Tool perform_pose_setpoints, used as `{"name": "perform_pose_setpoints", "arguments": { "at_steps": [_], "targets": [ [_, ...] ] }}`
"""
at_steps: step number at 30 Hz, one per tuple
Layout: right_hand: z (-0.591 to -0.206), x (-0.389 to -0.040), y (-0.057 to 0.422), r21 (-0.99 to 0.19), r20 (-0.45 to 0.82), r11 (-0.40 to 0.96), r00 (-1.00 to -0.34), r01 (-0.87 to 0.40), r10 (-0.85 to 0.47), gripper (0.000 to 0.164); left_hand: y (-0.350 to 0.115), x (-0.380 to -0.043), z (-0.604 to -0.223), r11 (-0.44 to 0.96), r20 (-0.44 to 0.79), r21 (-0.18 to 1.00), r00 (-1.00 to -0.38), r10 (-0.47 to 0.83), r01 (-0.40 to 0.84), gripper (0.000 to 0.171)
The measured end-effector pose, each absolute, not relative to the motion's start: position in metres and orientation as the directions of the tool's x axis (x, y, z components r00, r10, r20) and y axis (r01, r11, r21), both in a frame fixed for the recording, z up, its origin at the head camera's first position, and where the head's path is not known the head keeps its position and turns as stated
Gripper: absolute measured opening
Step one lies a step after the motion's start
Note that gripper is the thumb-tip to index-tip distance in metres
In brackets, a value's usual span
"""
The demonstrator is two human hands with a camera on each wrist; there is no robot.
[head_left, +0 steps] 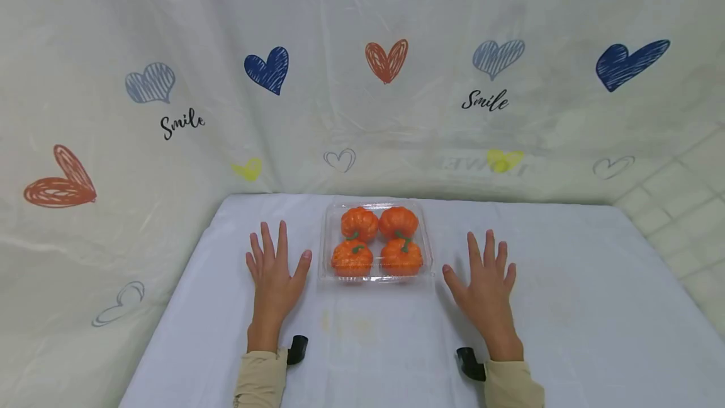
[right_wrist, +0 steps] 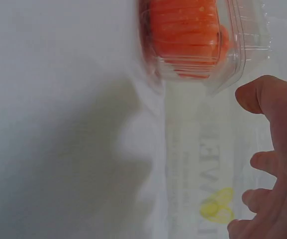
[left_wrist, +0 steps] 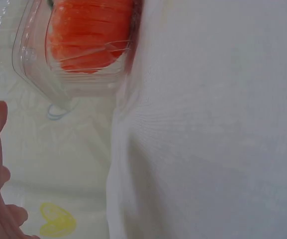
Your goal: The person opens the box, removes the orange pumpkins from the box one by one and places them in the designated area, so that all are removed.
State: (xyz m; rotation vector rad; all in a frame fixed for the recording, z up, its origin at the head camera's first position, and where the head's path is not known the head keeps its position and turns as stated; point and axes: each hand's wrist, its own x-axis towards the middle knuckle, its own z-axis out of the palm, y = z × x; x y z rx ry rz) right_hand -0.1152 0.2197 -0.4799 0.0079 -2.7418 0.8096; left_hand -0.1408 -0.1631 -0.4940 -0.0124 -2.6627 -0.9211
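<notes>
A clear plastic clamshell box sits near the back edge of the white-covered table, its lid down over several small orange pumpkins with green stems. On the box's left side, my left hand is held flat, fingers spread and thumb toward the box, holding nothing. My right hand mirrors it on the right, fingers also spread and free of any object. In the left wrist view the box corner shows beyond the thumb. The right wrist view has the thumb tip just beside the box.
A pale curtain printed with hearts and "Smile" hangs behind the table and along its left side. White tablecloth covers the tabletop. Black camera mounts stick out from both sleeves. Light tiles show at the right.
</notes>
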Motion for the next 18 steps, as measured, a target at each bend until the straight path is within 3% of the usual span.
{"name": "perform_pose_setpoints", "arguments": {
  "at_steps": [8, 12, 18],
  "targets": [
    [-0.475, -0.118, 0.211, -0.761, 0.154, 0.633, -0.987, -0.144, -0.039, 0.091, -0.162, -0.141, -0.493, 0.778, 0.313, 0.617, -0.945, -0.100, 0.122, 0.088],
    [-0.476, -0.119, 0.204, -0.802, 0.052, 0.590, -0.995, -0.092, -0.085, 0.097, -0.160, -0.141, -0.493, 0.774, 0.310, 0.621, -0.946, -0.098, 0.123, 0.088],
    [-0.487, -0.120, 0.191, -0.806, 0.006, 0.586, -0.992, -0.079, -0.126, 0.102, -0.157, -0.141, -0.495, 0.762, 0.319, 0.632, -0.943, -0.092, 0.140, 0.088]
  ]
}}
